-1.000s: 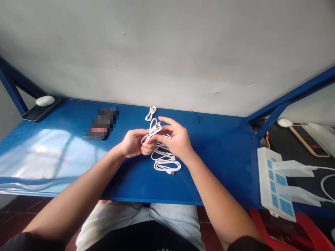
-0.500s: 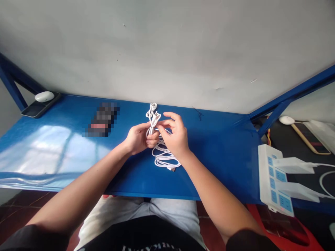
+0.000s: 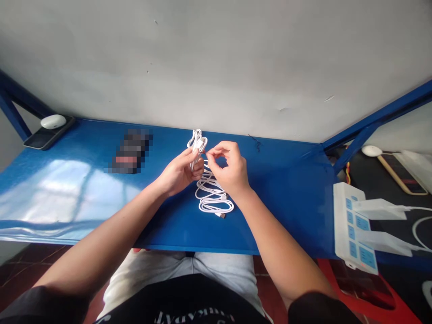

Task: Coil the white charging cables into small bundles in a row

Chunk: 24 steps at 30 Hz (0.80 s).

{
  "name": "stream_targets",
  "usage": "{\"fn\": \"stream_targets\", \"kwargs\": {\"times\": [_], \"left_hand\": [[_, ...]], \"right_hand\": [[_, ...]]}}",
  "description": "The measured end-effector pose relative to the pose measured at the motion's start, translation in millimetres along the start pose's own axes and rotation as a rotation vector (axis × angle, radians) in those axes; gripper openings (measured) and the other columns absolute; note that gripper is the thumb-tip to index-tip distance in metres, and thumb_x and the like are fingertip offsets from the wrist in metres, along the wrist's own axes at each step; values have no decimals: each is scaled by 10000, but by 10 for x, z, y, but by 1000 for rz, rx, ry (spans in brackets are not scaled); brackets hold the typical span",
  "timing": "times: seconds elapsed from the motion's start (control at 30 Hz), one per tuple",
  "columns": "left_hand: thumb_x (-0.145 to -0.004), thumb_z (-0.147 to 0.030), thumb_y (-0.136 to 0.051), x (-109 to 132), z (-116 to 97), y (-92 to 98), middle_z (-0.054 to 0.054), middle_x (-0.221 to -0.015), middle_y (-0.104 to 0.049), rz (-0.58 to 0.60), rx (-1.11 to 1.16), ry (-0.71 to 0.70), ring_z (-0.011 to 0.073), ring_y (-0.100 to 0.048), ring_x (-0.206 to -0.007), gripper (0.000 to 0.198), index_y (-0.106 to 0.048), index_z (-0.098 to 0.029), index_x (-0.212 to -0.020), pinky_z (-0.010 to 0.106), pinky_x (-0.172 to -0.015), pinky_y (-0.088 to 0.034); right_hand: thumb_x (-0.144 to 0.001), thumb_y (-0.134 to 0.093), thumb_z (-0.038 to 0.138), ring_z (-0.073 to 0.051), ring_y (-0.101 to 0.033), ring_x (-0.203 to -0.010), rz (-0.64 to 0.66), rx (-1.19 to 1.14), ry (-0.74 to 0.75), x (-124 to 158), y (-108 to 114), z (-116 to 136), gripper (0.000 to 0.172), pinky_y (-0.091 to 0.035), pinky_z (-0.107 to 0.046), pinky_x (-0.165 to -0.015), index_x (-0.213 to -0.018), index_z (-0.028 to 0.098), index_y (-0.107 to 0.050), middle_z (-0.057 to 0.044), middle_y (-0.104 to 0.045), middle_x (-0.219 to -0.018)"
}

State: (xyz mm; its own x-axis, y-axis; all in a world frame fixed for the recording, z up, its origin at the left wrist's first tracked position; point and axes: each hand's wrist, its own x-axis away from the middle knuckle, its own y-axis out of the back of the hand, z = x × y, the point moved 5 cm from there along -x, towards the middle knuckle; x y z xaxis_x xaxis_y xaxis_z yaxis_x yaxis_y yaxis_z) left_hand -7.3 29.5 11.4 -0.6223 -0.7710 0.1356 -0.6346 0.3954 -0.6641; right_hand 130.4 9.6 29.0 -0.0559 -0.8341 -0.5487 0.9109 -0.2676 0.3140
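1. Right hand (image 3: 232,170) now drawn apart from the left, fingers curled into a loose ring; any hold on the cable impossible to tell.
2. Left hand (image 3: 178,173) closed around the gathered top of a white coiled USB cable (image 3: 213,206), lower loops resting on a blue painted metal table (image 3: 280,216).
3. Step in hand: bundling loops. Next need: another strand drawn up into the left hand's grip.

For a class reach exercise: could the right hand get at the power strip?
Probably yes: no object shows between the right hand and the power strip at the right end of the table.
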Motion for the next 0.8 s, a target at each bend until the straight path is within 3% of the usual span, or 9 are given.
{"fn": "stream_targets", "kwargs": {"times": [0.23,0.37,0.5,0.8], "left_hand": [[-989,-357,-575,-13,37,3,-32,-664,-382,14,117,57,79,-382,-524,226,-654,-159,-1064,186,-489,-340],[-1005,-347,-544,-9,66,-8,-41,-645,-357,18,173,84,79,-360,-498,248,-654,-156,-1117,188,-460,-312],[-1010,-353,-537,15,72,-51,-48,-655,-347,62,192,117,74,-345,-482,261,-635,-188,-1187,183,-447,-294],[-997,-439,-551,46,117,-4,-54,-665,-357,80,133,264,57,-288,-424,222,-617,-236,-1060,161,-371,-210]], "right_hand": [[-930,-624,356,-184,-714,-920,9,-155,-149,24,-83,-75,231,-598,-361,-868,-1123,254,-549,-37,-707,-954],[-894,-673,419,-204,-725,-1008,19,-301,-321,48,-157,-142,347,-597,-350,-891,-1162,236,-548,-70,-745,-1056],[-893,-666,453,-219,-748,-997,107,-469,-474,69,-241,-177,420,-593,-391,-945,-1230,226,-557,-76,-771,-1100],[-882,-713,379,-237,-764,-972,345,-531,-551,16,-113,-146,398,-575,-465,-1010,-1236,233,-603,-34,-785,-969]]}}
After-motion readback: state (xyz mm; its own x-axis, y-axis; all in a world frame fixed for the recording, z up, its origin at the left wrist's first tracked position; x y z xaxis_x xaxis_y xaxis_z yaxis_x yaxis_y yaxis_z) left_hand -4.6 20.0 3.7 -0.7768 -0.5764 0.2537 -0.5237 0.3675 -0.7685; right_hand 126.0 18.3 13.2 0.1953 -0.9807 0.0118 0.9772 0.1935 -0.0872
